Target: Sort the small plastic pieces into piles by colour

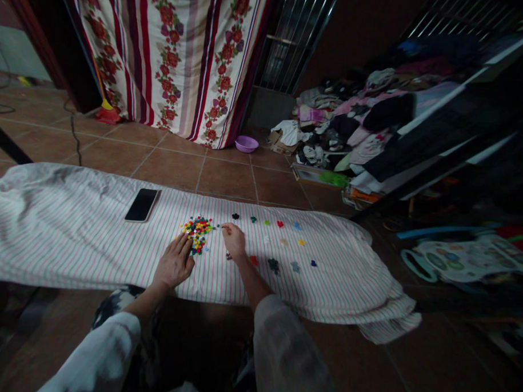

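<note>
A heap of small pieces in mixed colours lies on the striped cloth. Flat at the heap's lower left edge rests my left hand, its fingers stretched out. Just right of the heap, my right hand has thumb and fingertips together; whatever is between them is too small to name. Beyond it, small single-colour groups stand in rough rows, among them black, red, yellow, dark grey and blue. My right hand and wrist partly cover a brown group.
A phone lies on the cloth left of the heap. Behind the cloth-covered surface are a purple basin, a floral curtain and a large pile of clothes. A dark slanted bar crosses the right side.
</note>
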### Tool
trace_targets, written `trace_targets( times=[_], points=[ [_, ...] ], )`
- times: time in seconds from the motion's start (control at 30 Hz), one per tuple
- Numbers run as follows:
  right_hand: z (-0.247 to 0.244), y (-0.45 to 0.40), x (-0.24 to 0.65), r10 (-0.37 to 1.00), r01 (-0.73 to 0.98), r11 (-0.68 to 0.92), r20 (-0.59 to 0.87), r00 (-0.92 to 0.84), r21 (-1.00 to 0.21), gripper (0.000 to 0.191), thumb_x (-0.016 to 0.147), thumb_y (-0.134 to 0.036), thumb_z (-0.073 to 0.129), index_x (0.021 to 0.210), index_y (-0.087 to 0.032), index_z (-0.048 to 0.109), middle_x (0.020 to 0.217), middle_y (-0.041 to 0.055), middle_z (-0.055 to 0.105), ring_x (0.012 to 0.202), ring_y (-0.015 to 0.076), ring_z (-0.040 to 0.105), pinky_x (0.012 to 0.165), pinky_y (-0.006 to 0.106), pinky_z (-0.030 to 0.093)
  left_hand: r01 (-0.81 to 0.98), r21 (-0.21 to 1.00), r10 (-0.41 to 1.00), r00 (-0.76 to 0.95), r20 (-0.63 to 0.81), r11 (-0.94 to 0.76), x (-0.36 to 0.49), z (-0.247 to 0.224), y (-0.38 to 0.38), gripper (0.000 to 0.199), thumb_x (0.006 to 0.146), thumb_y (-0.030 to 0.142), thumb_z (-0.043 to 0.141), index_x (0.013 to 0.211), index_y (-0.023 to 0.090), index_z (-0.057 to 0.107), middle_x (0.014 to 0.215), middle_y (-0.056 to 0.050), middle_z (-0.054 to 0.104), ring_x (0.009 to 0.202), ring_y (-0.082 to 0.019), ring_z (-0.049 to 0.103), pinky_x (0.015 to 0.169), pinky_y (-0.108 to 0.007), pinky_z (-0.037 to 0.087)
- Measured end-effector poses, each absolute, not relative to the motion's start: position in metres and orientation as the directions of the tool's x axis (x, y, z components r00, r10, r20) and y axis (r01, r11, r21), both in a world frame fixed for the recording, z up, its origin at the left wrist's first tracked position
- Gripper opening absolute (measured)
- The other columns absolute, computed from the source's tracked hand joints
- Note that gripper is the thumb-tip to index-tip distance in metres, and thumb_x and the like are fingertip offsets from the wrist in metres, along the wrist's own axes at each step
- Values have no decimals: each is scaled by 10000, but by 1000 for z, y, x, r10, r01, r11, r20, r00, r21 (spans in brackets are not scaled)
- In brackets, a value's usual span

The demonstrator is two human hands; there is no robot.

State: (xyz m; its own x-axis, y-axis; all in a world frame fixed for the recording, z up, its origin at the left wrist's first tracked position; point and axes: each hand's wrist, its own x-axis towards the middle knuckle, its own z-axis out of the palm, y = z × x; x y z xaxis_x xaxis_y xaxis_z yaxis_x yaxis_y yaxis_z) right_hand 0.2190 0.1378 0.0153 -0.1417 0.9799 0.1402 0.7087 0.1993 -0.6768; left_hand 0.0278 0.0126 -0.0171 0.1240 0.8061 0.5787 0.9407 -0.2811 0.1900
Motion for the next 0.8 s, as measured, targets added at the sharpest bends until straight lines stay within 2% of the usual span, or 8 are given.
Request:
trace_targets(
  times=[0.37,0.63,0.8],
  points=[
    [24,206,257,989,753,88,145,10,-653,306,790,-104,489,960,-217,717,932,31,726,886,144,658,848,246,481,946,177,809,124,575,-271,30,-14,12,521,844,193,453,1359,115,431,1425,-190,477,1402,-302,354,1084,-502,430],
    [19,227,259,988,859,124,142,-61,-497,313,825,-66,487,985,-182,730,1007,87,713,969,171,648,895,254,446,940,213,833,111,542,-265,30,-14,12,578,838,202,446,1410,137,395,1480,-171,423,1414,-302,335,1090,-517,417],
    [18,229,259,986,877,154,127,-108,-454,331,841,-51,478,1001,-185,734,1030,102,710,979,187,645,885,259,442,942,206,833,115,541,-264,31,-13,12,594,839,188,444,1427,148,366,1479,-167,424,1417,-301,330,1091,-523,416]
  ],
)
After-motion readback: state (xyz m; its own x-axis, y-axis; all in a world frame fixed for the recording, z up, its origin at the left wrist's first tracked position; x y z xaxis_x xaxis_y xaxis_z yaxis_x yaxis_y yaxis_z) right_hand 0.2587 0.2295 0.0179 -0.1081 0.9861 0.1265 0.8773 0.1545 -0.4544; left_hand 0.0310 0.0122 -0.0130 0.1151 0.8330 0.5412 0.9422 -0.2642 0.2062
